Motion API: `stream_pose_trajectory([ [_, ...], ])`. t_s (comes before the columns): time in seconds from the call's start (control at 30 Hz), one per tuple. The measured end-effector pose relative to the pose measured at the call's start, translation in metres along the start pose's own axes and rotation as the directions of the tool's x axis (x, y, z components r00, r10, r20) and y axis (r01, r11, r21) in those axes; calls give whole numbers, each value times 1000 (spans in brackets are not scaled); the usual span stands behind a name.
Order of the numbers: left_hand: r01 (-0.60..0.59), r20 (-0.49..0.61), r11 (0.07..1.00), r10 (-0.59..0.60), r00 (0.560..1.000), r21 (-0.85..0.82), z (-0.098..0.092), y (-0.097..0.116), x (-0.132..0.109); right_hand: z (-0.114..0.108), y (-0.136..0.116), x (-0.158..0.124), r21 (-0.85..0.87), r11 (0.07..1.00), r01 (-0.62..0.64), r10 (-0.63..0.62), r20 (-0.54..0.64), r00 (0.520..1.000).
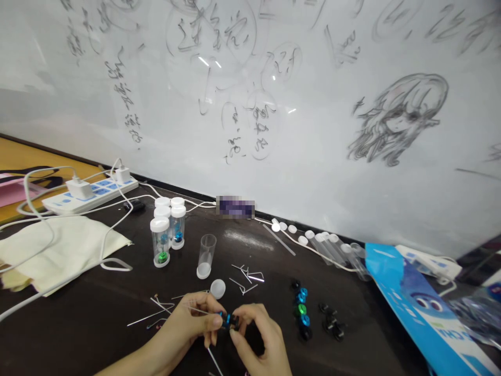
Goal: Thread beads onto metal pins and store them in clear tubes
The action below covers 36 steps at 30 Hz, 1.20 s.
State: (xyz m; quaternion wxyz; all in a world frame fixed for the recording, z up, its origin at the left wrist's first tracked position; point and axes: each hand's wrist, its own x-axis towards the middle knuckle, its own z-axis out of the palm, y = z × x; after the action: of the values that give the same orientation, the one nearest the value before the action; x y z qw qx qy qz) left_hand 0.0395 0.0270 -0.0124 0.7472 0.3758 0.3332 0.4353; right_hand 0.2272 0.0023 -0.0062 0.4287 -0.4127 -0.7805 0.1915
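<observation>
My left hand [198,318] is closed, pinching a small blue-and-black spool-like part [228,319] between thumb and fingers. Thin metal rods show at this hand, one crossing it and one sticking out below. On the other side of the part, my right hand [258,334] has its thumb and fingertips closed at the black end. Just beyond my hands lie a round white cap [217,288] and a clear tube [206,256] standing without a lid. Several bent metal wires [245,279] rest ahead of my right hand, and more thin rods [156,308] lie left of my left hand.
Capped tubes [160,235] holding coloured parts stand behind. Blue, green and black spools [302,309] and small black pieces [332,321] lie right, near a blue package [415,308]. Clear tubes [329,248] line the whiteboard. Left are a cloth [66,245], cables and a power strip [104,190].
</observation>
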Motion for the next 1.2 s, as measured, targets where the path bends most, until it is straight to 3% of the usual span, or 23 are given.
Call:
stream_pose_trajectory([
  [0.5,-20,22,1000,19,1000,15,-2,-3,0,-1,1,-1,-8,1000,-6,7,51,999],
  [1.2,-18,21,1000,18,1000,6,-5,-5,0,1,-2,2,13,1000,16,-16,11,1000],
])
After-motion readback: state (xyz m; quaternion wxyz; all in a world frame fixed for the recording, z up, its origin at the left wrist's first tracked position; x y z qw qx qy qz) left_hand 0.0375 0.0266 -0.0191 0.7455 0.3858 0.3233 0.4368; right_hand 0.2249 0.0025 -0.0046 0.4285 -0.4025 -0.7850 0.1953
